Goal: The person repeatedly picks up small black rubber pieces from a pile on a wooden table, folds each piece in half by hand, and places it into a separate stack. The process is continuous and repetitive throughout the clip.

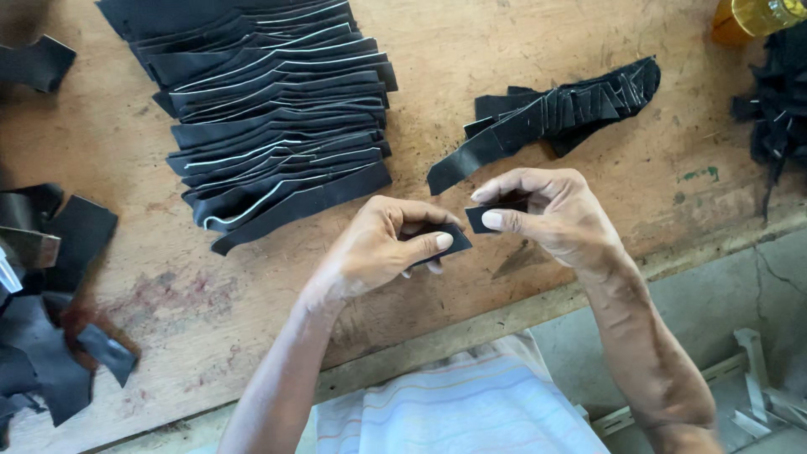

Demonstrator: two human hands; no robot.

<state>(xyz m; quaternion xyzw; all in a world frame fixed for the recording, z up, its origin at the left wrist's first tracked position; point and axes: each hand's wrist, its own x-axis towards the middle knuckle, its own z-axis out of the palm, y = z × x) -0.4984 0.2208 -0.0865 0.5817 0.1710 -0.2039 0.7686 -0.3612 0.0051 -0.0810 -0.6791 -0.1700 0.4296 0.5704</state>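
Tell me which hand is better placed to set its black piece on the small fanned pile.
Probably the right hand: it pinches a black piece just below the small fanned pile. The left hand sits farther away.

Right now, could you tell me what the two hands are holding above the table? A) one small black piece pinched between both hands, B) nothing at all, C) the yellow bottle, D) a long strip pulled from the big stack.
A: the left hand and right hand both pinch a small black piece over the wooden table, apart from the big stack.
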